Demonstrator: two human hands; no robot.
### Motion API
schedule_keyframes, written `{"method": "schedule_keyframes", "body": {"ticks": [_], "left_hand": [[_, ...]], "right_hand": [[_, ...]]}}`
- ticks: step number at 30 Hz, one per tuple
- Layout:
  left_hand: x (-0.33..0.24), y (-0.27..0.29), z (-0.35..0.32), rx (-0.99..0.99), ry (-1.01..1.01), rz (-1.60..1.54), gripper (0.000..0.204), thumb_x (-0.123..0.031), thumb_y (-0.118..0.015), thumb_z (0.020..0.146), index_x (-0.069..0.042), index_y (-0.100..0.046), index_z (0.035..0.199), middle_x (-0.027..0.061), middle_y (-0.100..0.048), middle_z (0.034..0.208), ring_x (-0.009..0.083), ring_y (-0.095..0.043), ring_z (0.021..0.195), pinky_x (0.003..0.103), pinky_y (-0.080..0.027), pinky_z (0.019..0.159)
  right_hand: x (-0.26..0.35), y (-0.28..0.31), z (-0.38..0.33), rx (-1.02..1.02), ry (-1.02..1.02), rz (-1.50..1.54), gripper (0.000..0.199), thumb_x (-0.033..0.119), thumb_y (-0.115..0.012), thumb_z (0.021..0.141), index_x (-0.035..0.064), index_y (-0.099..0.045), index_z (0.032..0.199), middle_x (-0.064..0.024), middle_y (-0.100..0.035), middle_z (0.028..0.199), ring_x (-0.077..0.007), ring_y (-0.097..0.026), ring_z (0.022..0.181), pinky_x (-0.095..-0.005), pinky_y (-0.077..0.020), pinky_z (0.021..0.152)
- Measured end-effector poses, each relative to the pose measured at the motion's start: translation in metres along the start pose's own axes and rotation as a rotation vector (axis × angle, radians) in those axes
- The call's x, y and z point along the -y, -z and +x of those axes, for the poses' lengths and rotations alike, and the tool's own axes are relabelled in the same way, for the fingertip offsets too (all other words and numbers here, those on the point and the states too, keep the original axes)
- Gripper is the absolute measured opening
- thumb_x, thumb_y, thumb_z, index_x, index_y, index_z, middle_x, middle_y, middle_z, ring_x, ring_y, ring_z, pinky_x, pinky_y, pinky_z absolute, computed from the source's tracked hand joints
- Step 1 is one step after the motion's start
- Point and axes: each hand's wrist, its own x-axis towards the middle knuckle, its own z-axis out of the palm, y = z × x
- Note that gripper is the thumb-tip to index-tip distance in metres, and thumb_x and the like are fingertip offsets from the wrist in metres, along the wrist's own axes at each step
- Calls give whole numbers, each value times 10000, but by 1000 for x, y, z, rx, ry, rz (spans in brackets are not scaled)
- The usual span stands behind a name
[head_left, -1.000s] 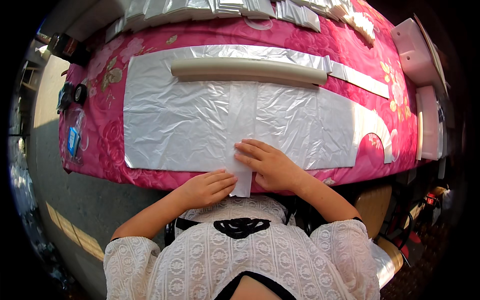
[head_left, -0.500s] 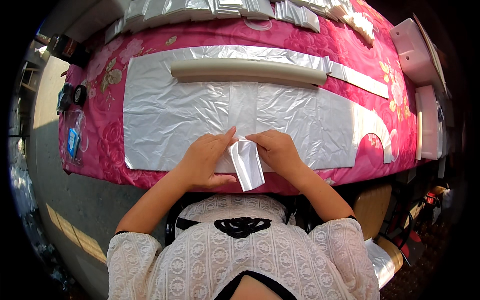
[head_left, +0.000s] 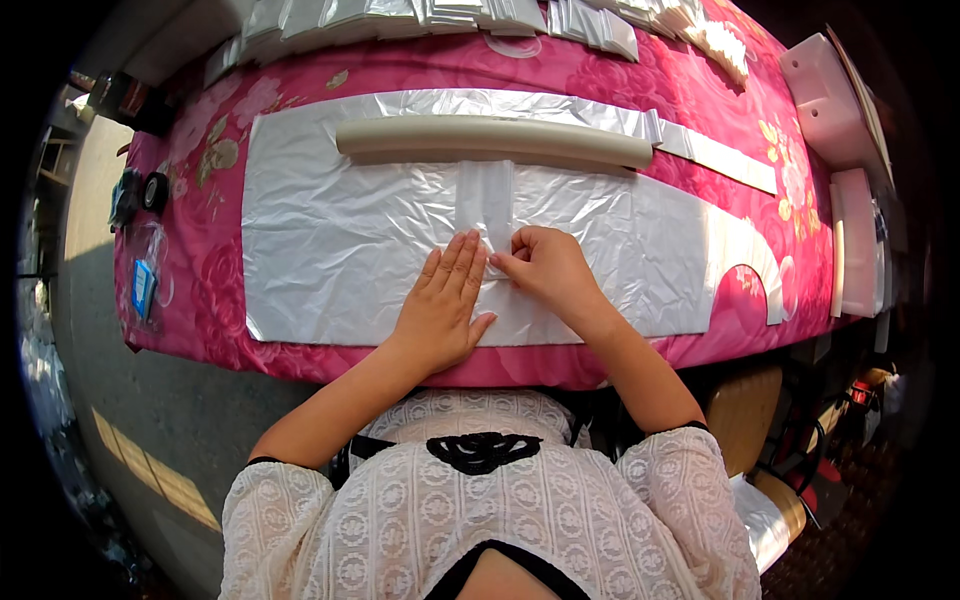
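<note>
A large white plastic sheet (head_left: 340, 220) lies crinkled across the table, with a narrow folded white plastic bag (head_left: 484, 195) down its middle. My left hand (head_left: 437, 300) rests flat on the plastic, fingers stretched out, its tips beside the near part of the folded bag. Just to its right, my right hand (head_left: 545, 268) has its thumb and bent forefinger pinched at that bag's edge. The pinched part is mostly covered by my fingers. Beyond both hands a long beige tube (head_left: 490, 138) lies across the sheet and over the folded bag's far end.
A pink flowered cloth (head_left: 200, 270) covers the table. Stacks of folded white plastic (head_left: 400, 18) line the far edge. On the left are a roll of black tape (head_left: 155, 191) and a blue packet (head_left: 144, 288). White foam boxes (head_left: 825, 95) stand at the right; a wooden chair (head_left: 745, 420) is below.
The folded bag's near end, which hung over the table edge between my hands, now lies on the sheet. Both hands moved slightly away from me, and the left one flattened out.
</note>
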Motion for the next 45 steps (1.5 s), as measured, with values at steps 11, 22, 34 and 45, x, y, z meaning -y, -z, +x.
{"method": "schedule_keyframes", "body": {"ticks": [11, 22, 34, 45], "left_hand": [[13, 17, 19, -181, -64, -39, 599, -123, -635, 653, 47, -457, 1199, 173, -433, 1276, 305, -454, 1124, 392, -371, 950], [16, 18, -5, -295, -358, -54, 425, -68, -626, 661, -10, -576, 1079, 106, -600, 1088, 261, -570, 993, 380, -431, 887], [2, 20, -33, -239, -33, -286, 371, -108, -654, 688, -8, -592, 1039, 119, -650, 866, 250, -627, 818, 319, -438, 645], [6, 24, -5, -252, 530, -671, 746, -149, -675, 759, 89, -260, 1331, 104, -647, 684, 219, -634, 562, 287, -506, 586]], "right_hand": [[-29, 12, 20, -49, 842, -618, 589, 315, -649, 737, 3, -487, 1209, -123, -443, 1318, -255, -377, 1251, -360, -317, 1036], [-36, 6, 6, -83, 1042, -448, 294, 47, -574, 701, 32, -620, 991, -59, -618, 1050, -223, -575, 976, -312, -490, 819], [-32, -8, -26, 11, 567, -155, 142, 118, -625, 762, 66, -666, 888, -79, -644, 792, -207, -599, 696, -314, -468, 611], [1, -4, 3, 114, 38, -156, 274, 281, -602, 755, 22, -687, 737, -154, -629, 659, -301, -610, 627, -381, -477, 610]]}}
